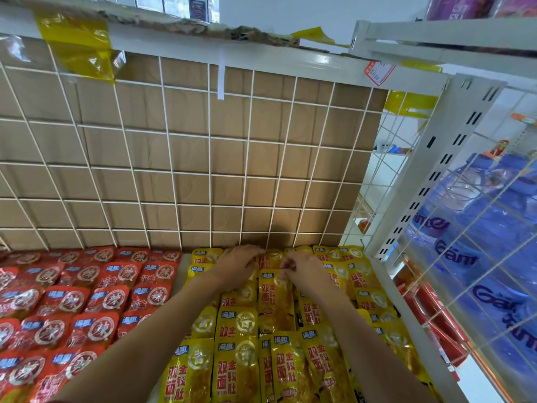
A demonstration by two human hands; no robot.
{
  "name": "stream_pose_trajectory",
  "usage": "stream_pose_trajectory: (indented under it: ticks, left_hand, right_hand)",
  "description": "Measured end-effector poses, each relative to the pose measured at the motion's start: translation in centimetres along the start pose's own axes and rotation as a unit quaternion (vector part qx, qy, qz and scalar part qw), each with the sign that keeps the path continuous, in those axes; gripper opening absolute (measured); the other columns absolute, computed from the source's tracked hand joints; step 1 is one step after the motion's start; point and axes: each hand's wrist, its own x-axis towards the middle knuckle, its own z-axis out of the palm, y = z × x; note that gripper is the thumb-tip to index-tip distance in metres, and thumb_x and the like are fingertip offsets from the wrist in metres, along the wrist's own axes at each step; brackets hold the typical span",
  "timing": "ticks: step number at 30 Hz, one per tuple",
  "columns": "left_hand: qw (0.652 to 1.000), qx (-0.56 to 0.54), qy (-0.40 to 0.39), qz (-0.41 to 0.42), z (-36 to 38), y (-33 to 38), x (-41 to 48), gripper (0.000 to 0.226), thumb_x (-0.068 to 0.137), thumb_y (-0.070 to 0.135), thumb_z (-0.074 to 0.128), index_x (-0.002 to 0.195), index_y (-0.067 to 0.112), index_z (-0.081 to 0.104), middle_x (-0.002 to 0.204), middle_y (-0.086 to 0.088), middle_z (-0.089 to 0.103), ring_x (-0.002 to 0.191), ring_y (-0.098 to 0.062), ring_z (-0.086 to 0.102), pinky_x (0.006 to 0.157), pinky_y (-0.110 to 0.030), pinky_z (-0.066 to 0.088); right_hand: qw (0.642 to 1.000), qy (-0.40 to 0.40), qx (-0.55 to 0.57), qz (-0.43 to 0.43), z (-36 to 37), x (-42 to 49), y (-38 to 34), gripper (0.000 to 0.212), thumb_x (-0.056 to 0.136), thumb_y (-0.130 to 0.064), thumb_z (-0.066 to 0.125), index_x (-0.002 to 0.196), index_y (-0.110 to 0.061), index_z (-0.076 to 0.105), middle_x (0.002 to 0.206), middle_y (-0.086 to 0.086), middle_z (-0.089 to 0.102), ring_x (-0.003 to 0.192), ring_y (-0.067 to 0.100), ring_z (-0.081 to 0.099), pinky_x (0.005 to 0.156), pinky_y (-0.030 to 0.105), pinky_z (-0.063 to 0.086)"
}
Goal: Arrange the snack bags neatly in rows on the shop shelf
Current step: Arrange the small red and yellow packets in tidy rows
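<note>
two hands meet just below the wire grid (209, 170), at the back row of the shelf (180, 271). the right hand (305, 271) has its grip pinched on a yellow bag (274, 292) by the top edge, probably to square it with its row; the left hand (236, 264) curls beside it, and i cannot tell whether its grip is clamped on anything.

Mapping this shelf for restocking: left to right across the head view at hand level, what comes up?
red snack bags → left hand → right hand → white shelf upright → blue packs; yellow snack bags surround both hands, so unplaced.
</note>
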Motion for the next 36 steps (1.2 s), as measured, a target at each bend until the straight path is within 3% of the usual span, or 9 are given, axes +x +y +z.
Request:
stream_pose_trajectory:
  ticks: [6,10,19,32,36]
  left_hand:
    - [1.000,0.002,-0.001,-0.001,0.2,-0.1,0.1,0.040,0.097,0.017,0.039,0.136,0.021,0.044,0.140,0.001,0.044,0.130,-0.018,0.037,0.111,-0.034,0.025]
    - [1.000,-0.023,0.004,0.005,0.4,-0.3,0.1,0.038,0.096,0.015,0.041,0.133,0.019,0.049,0.137,-0.001,0.049,0.128,-0.020,0.043,0.108,-0.038,0.031]
    - [0.997,-0.079,0.012,-0.014,0.3,-0.1,0.2,0.040,0.097,0.006,0.037,0.133,0.018,0.049,0.140,0.001,0.047,0.128,-0.015,0.042,0.105,-0.022,0.030]
    - [0.995,-0.103,0.006,-0.017,0.0,0.1,-0.1,0.039,0.097,0.008,0.037,0.133,0.019,0.049,0.138,0.001,0.048,0.127,-0.016,0.043,0.106,-0.026,0.033]
    - [0.995,-0.101,0.020,-0.003,-0.4,0.4,-0.4,0.036,0.097,0.010,0.039,0.131,0.017,0.051,0.135,-0.001,0.051,0.125,-0.016,0.045,0.104,-0.025,0.034]
  right_hand:
    - [0.999,0.009,-0.004,0.031,0.3,1.3,-0.6,0.007,0.083,-0.018,0.063,0.089,-0.017,0.065,0.098,0.003,0.067,0.095,0.019,0.060,0.076,0.027,0.044]
    - [0.999,0.004,-0.010,0.036,0.3,2.0,-0.9,0.011,0.083,-0.019,0.063,0.093,-0.016,0.065,0.103,0.004,0.065,0.098,0.020,0.058,0.075,0.024,0.040]
    - [0.999,-0.005,-0.001,0.037,0.5,2.4,-0.6,0.008,0.083,-0.019,0.065,0.092,-0.017,0.065,0.101,0.003,0.066,0.098,0.019,0.059,0.082,0.030,0.047]
    - [1.000,0.014,0.010,0.018,0.4,1.9,-0.4,0.008,0.086,-0.019,0.061,0.094,-0.019,0.063,0.101,0.000,0.064,0.096,0.016,0.058,0.073,0.024,0.041]
    - [0.998,0.055,0.004,0.001,0.4,1.2,-0.1,0.011,0.087,-0.023,0.059,0.096,-0.019,0.062,0.101,0.002,0.062,0.095,0.018,0.058,0.073,0.024,0.043]
